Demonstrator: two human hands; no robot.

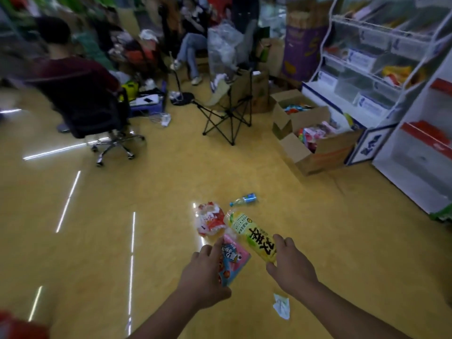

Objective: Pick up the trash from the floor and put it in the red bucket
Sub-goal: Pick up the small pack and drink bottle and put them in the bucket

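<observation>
Yellow-labelled drink bottle [252, 237] is being gripped by the right hand [292, 267] at lower centre; the left hand [203, 275] is pinching a pink snack packet [234, 261]. A red-and-white wrapper [210, 218], small blue bottle [244, 199] and crumpled paper [281, 305] are lying on the floor [342, 241].

- Your right hand [291, 263] grips a yellow-labelled bottle [249, 234] near its base, with the neck pointing away and to the left.
- Your left hand [203, 272] holds a pink-and-blue snack packet [232, 263].
- A crumpled red-and-white wrapper [210, 218] lies on the floor just beyond the packet.
- A small blue-labelled bottle [244, 199] lies on its side farther out.
- A crumpled white paper scrap [281, 307] lies on the floor by your right forearm.
</observation>
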